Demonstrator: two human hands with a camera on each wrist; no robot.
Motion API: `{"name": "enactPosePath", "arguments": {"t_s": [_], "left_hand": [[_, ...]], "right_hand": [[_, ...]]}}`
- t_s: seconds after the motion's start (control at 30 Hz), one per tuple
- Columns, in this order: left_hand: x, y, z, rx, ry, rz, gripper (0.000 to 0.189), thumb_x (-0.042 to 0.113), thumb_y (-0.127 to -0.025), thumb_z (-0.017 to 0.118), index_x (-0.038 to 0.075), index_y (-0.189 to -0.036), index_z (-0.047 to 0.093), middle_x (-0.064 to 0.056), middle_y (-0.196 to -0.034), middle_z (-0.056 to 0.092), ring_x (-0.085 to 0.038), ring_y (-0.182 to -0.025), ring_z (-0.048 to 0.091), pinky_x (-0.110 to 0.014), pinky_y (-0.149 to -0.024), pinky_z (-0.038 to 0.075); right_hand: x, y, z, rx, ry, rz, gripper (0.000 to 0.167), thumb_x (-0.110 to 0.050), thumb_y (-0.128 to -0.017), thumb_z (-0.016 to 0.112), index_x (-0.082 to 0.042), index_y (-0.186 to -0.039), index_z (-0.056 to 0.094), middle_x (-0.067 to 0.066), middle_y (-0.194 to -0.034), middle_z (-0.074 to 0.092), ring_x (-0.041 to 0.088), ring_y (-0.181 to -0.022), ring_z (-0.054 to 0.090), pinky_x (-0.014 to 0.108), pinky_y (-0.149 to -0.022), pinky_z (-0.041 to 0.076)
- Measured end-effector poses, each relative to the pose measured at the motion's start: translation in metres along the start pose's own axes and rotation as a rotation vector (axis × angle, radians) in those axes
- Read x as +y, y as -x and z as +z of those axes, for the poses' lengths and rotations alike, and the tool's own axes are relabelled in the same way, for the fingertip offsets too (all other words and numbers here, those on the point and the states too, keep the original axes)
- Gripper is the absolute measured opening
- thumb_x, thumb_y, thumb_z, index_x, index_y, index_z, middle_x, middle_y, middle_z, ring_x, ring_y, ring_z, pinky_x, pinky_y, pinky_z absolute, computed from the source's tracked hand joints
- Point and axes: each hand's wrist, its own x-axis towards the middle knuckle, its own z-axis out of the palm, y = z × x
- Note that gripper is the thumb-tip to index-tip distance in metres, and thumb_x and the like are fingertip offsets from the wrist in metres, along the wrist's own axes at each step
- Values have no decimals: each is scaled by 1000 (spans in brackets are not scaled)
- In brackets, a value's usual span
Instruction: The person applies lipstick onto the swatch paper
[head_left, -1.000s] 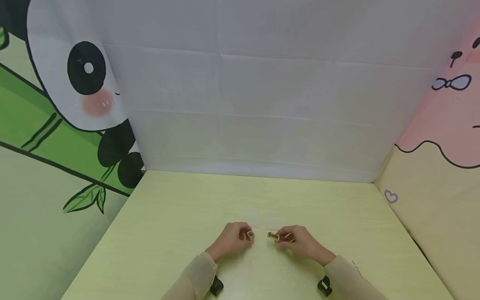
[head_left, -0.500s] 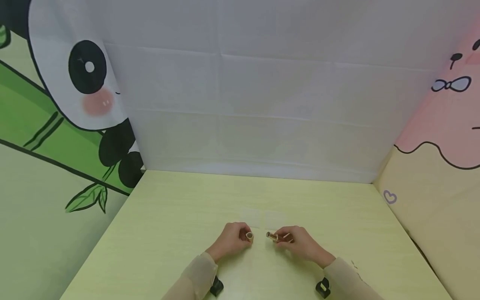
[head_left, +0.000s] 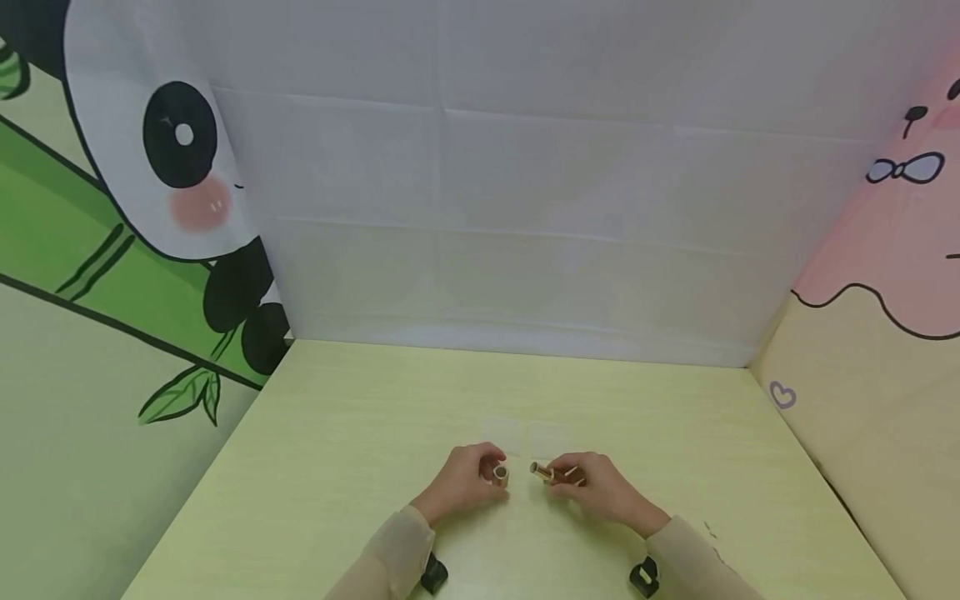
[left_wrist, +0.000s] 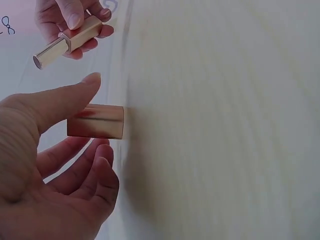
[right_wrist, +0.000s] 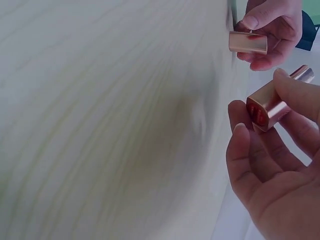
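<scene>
In the head view, a gold lipstick cap (head_left: 501,475) is between the thumb and fingers of my left hand (head_left: 462,483), its hollow end up. The left wrist view shows the cap (left_wrist: 96,122) with its lower end at the table; thumb and fingers are spread around it, the fingers a little apart from its side. Across a small gap, my right hand (head_left: 600,487) pinches a gold lipstick tube (head_left: 542,472), its narrower end toward the cap. In the right wrist view, the lipstick tube's base (right_wrist: 257,114) shows a reddish end face. Whether the thumb touches the cap is hard to tell.
Two pale square patches (head_left: 550,439) lie on the light wood-grain table (head_left: 375,400) just beyond the hands. A white sheet (head_left: 525,192) closes off the back. Printed panels stand on both sides. Small black devices (head_left: 434,575) sit at the wrists.
My left thumb and index finger have spread slightly from around the cap. The right hand has shifted a little left with the lipstick tube. The head view has moved slightly.
</scene>
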Motion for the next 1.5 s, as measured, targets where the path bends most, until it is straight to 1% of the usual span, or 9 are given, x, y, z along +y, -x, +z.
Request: {"name": "enactPosePath", "arguments": {"t_s": [0.1,0.27,0.4,0.6,0.83,0.97,1.1,1.3,1.5], "left_hand": [[4,0,-2,21,-31,-14,53,23,-66,89,6,-110,64,4,-92,59,-14,-80,53,-28,-68,46],[14,-1,-7,70,-59,20,63,34,-65,89,5,-115,63,-2,-100,60,-17,-85,53,-30,-70,46],[24,-2,-9,98,31,42,58,35,-67,87,4,-111,66,-8,-100,63,-22,-85,57,-29,-68,48],[37,-3,-8,102,159,41,47,33,-69,86,6,-104,70,-12,-96,66,-27,-82,62,-27,-64,50],[44,-4,-1,150,245,7,40,37,-72,84,7,-96,73,-8,-89,68,-16,-73,61,-29,-59,51],[46,-4,4,199,259,1,35,38,-72,84,10,-90,74,0,-83,68,-11,-69,60,-27,-59,51],[50,-2,7,242,263,1,35,39,-72,84,10,-88,74,5,-79,67,-10,-67,61,-27,-59,51],[53,-2,9,240,316,-14,34,34,-73,84,5,-88,74,5,-75,68,-10,-66,64,-27,-58,52],[52,-2,12,246,350,-16,26,32,-74,83,8,-81,76,4,-72,69,-11,-64,65,-27,-57,53]], "right_hand": [[0,0,0,8,-5,-7,20,-10,-88,69,-7,-108,68,-1,-92,67,16,-79,65,28,-69,52],[-1,0,-2,28,-1,-4,19,-11,-88,70,-9,-107,69,-4,-92,66,12,-82,64,28,-69,52],[-3,-1,-1,38,-12,-6,18,-12,-88,70,-10,-106,69,-5,-92,66,13,-83,64,28,-70,53],[-8,-2,1,73,-19,-21,18,-16,-89,70,-9,-106,69,-5,-92,66,13,-83,64,28,-69,53],[-14,-3,2,127,-48,-27,22,-20,-88,71,-9,-107,69,-2,-94,67,14,-83,65,30,-69,54],[-17,-4,2,137,-64,-21,21,-17,-88,71,-10,-108,68,-3,-97,67,15,-84,65,30,-70,54],[-19,-4,3,131,-69,-25,20,-12,-88,71,-12,-107,68,-4,-95,67,14,-84,65,31,-70,54],[-21,-4,2,118,-61,-27,19,-12,-88,70,-13,-107,68,-5,-97,67,13,-85,64,30,-70,54],[-23,-4,4,115,-60,-21,19,-14,-88,71,-15,-106,68,-6,-98,67,14,-85,64,30,-70,53]]}}
